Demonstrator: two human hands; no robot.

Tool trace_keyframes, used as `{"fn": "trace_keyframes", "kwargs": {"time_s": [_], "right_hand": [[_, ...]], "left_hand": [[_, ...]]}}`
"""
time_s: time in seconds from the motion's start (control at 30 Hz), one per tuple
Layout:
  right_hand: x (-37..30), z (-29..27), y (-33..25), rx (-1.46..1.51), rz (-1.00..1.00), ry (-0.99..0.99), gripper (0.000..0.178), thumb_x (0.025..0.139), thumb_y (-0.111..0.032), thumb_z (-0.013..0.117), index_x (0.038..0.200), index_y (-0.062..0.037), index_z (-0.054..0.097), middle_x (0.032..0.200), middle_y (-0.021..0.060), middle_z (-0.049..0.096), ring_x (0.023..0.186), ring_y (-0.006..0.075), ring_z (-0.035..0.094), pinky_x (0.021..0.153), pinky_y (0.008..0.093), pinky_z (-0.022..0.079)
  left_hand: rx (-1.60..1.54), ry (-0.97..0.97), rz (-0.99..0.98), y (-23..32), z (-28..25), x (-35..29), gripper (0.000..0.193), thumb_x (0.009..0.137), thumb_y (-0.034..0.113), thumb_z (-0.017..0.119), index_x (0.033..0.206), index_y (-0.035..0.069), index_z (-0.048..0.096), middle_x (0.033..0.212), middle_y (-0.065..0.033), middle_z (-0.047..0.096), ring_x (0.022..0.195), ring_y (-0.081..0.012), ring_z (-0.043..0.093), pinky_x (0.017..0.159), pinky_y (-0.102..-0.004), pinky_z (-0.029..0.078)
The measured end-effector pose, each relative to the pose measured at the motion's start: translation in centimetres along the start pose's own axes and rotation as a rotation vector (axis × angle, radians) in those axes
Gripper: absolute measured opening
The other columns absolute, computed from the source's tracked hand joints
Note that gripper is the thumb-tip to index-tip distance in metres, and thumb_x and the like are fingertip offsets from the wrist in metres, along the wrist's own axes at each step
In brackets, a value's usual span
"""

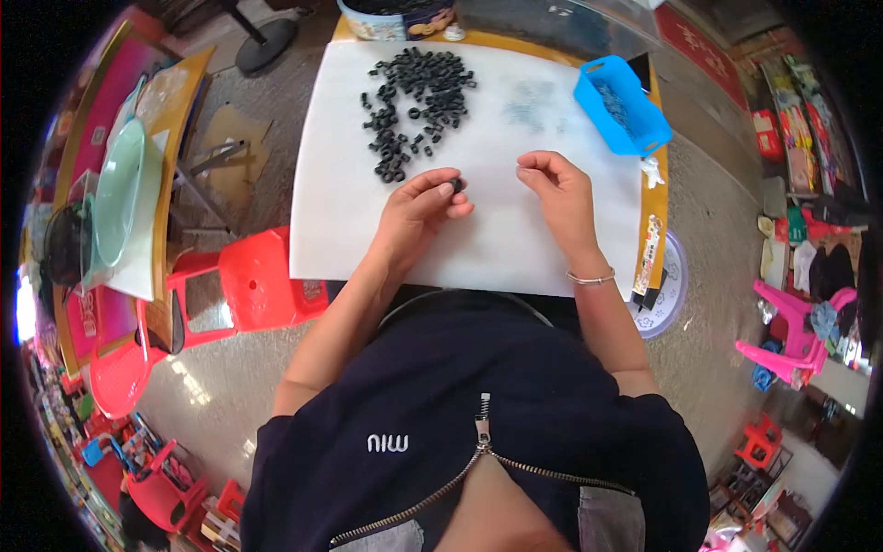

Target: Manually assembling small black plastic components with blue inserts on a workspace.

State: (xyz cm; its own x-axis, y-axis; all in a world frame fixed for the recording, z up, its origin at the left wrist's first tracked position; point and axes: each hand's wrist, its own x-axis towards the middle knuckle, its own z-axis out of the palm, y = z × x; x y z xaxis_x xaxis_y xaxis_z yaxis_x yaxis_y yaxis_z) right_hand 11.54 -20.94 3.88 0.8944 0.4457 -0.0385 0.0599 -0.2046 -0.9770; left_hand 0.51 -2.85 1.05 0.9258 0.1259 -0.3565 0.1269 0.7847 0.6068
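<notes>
My left hand [418, 213] pinches a small black cylindrical part [456, 185] between thumb and fingers, above the white tabletop [515, 248]. To its right, my right hand [563, 198] is closed in a pinch with thumb and forefinger together. Whatever those fingertips hold, if anything, is too small to make out. Beyond my left hand lies a loose heap of similar black parts [432, 83], some scattered toward me. A blue plastic basket [655, 133] stands at the far right corner, with many tiny greyish pieces inside.
At the far edge stands a round printed tub [397, 28] with black contents. Red plastic stools [262, 281] are beside the table on the left, near a side table with a pale green basin [124, 198]. On the right are a lilac round tray [676, 294] and a pink stool [796, 327].
</notes>
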Motion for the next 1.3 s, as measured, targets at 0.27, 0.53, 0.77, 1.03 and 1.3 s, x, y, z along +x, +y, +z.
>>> {"fn": "trace_keyframes", "kwargs": {"time_s": [0.27, 0.53, 0.77, 1.03, 1.3], "right_hand": [[-1.4, 4.5, -3.4, -0.032, -0.224, -0.093, 0.009, 0.083, -0.004, 0.062, 0.09, 0.0, 0.065, 0.084, 0.0046, 0.066, 0.074, 0.0096, 0.058, 0.068, 0.023, 0.047], [-1.5, 5.8, -3.8, -0.163, -0.368, -0.145, 0.009, 0.081, -0.001, 0.063, 0.089, -0.0015, 0.065, 0.087, 0.0079, 0.063, 0.073, 0.0155, 0.061, 0.066, 0.027, 0.05], [-1.6, 6.4, -3.7, -0.165, -0.331, -0.174, 0.011, 0.082, -0.003, 0.062, 0.093, -0.0026, 0.065, 0.088, 0.0077, 0.063, 0.074, 0.0157, 0.061, 0.066, 0.0276, 0.049], [3.8, 8.5, -0.5, -0.502, -0.551, -0.044, 0.009, 0.079, -0.005, 0.063, 0.088, -0.0033, 0.065, 0.081, 0.009, 0.06, 0.076, 0.0242, 0.058, 0.067, 0.0349, 0.047], [4.4, 10.3, 0.6, -0.725, -0.717, -0.089, 0.009, 0.076, -0.004, 0.064, 0.085, -0.0056, 0.065, 0.085, 0.008, 0.059, 0.078, 0.0279, 0.055, 0.069, 0.0384, 0.046]], "left_hand": [[-0.095, -0.029, -0.006, 0.7, 0.4, -1.1, 0.023, 0.089, 0.005, 0.057, 0.112, 0.0, 0.055, 0.101, -0.011, 0.062, 0.088, -0.0177, 0.064, 0.084, -0.0301, 0.054], [-0.109, -0.031, 0.01, 0.7, -0.4, -1.2, 0.021, 0.088, 0.003, 0.058, 0.109, 0.0, 0.057, 0.096, -0.0101, 0.063, 0.084, -0.0186, 0.065, 0.08, -0.0283, 0.054], [-0.155, -0.073, 0.008, 0.6, -1.4, -1.4, 0.02, 0.088, 0.001, 0.057, 0.108, -0.001, 0.058, 0.099, -0.0101, 0.062, 0.084, -0.0195, 0.065, 0.08, -0.0284, 0.055], [-0.141, 0.05, 0.029, 2.4, -2.7, -2.5, 0.024, 0.088, 0.003, 0.058, 0.111, -0.003, 0.055, 0.105, -0.0123, 0.061, 0.09, -0.0191, 0.064, 0.085, -0.0293, 0.054], [-0.204, 0.011, 0.06, 1.9, -4.0, -2.6, 0.025, 0.088, 0.003, 0.058, 0.112, -0.005, 0.054, 0.103, -0.0126, 0.062, 0.089, -0.0205, 0.065, 0.086, -0.0306, 0.054]]}}
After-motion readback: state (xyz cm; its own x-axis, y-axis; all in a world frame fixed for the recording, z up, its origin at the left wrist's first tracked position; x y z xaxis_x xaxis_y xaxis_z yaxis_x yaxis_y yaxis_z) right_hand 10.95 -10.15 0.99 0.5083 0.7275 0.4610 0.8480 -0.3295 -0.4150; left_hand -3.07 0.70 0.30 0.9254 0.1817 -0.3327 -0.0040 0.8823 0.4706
